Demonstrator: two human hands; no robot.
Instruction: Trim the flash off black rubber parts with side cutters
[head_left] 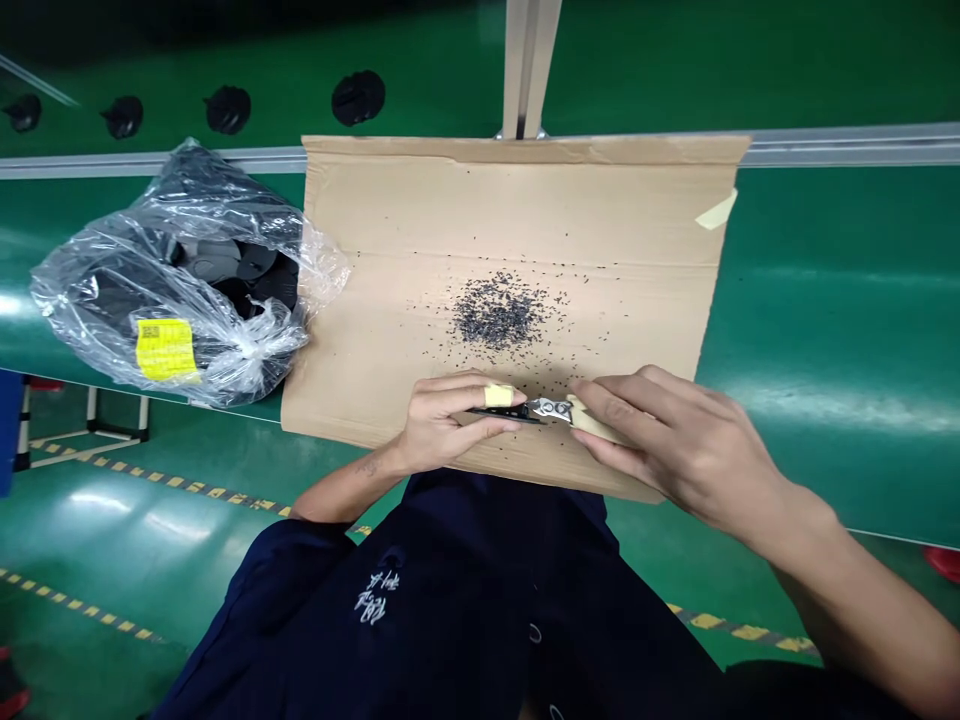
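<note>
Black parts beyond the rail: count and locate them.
4: first part near the left edge, second part and third part rightward, fourth part beyond the cardboard; others may be off-frame.

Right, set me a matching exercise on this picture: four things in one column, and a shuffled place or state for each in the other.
1. left hand
2. right hand
3. clear plastic bag
4. small black bits

A. gripping a pale-handled tool
B. heaped and scattered on the cardboard
C. holding a black piece
D. bears a yellow label

Pairs: 1-C, 2-A, 3-D, 4-B
</note>
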